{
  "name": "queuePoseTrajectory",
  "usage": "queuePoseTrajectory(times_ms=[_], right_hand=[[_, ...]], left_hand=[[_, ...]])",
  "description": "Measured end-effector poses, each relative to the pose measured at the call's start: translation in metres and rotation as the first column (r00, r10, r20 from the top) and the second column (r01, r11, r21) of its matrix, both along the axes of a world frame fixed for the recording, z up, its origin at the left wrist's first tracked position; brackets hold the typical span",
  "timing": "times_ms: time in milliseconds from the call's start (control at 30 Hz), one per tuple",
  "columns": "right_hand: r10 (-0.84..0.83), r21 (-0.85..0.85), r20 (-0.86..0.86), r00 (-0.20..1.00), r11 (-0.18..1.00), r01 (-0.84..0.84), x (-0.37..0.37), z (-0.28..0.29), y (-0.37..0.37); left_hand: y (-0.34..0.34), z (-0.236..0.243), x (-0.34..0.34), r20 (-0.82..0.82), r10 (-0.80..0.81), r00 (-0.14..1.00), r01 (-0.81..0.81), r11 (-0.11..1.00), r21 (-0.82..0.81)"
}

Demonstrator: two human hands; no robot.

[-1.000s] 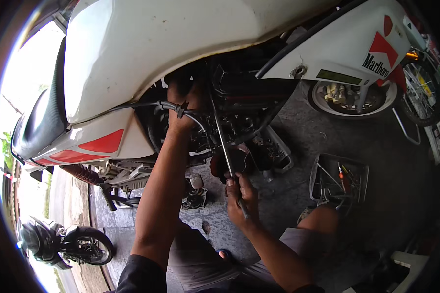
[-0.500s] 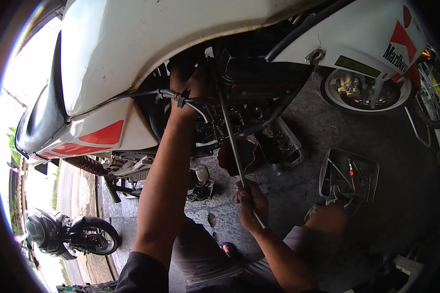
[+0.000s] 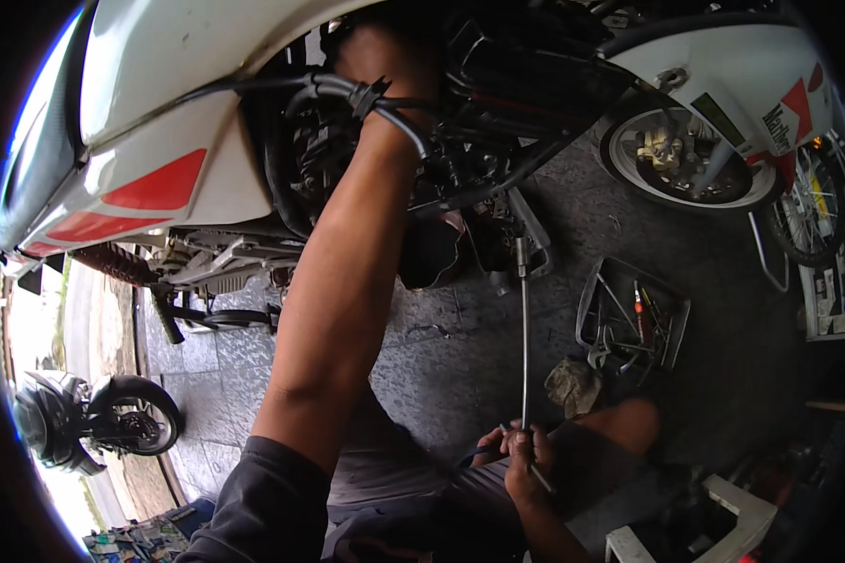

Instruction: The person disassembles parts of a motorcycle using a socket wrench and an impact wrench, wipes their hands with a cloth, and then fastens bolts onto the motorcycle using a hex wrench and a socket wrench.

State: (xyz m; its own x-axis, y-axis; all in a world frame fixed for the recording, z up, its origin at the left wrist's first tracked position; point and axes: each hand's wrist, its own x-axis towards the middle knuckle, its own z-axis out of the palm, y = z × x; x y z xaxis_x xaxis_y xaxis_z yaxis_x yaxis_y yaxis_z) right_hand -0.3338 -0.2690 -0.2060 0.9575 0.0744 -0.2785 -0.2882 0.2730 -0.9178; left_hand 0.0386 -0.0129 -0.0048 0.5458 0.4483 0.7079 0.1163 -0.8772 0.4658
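My left hand (image 3: pixel 377 49) is deep in the frame of a white and red motorcycle (image 3: pixel 150 192), beyond some black cables (image 3: pixel 364 98). Its fingers are hidden among the dark parts. Low on the right, in front of my knees, my right hand (image 3: pixel 528 462) is closed around the handle end of a long T-handle socket wrench (image 3: pixel 525 347). The wrench's shaft stands nearly straight up in the picture, with the socket at its far end, apart from the motorcycle's frame. A short crossbar sticks out on both sides of my fist.
A tray of hand tools (image 3: pixel 681 342) lies on the floor to the right, with a crumpled rag (image 3: pixel 573 387) beside it. A dark, round open container (image 3: pixel 432 258) sits under the engine area. Another motorcycle (image 3: pixel 94 418) stands at the left; a white frame (image 3: pixel 737 511) is at lower right.
My right hand has drawn the wrench out of the motorcycle's frame, down and to the right. My left hand stays inside the frame. The whole view has shifted.
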Motion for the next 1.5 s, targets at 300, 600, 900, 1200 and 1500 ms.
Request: queuePoseTrajectory(times_ms=[300,600,900,1200,1500], right_hand=[[-0.086,-0.031,-0.404,0.911,0.996,0.081,0.115,-0.043,0.005],[-0.136,0.032,-0.564,0.814,0.982,0.186,0.167,-0.014,-0.017],[-0.275,-0.318,-0.375,0.885,0.935,0.156,0.177,0.020,-0.115],[-0.448,-0.493,-0.511,0.734,0.852,0.176,0.208,-0.043,-0.305],[-0.716,-0.938,-0.109,0.690,0.303,0.167,0.185,-0.211,-0.415]], left_hand=[[-0.008,0.016,-0.012,-0.006,-0.049,0.999,0.049,0.998,0.029],[-0.006,0.016,-0.011,-0.102,-0.017,0.995,0.010,0.997,-0.070],[-0.004,0.013,-0.009,0.040,-0.107,0.994,0.111,0.987,-0.117],[-0.020,0.014,-0.014,0.012,0.027,1.000,-0.025,0.989,-0.149],[0.006,0.002,0.004,-0.202,0.071,0.977,-0.071,0.997,0.006]])
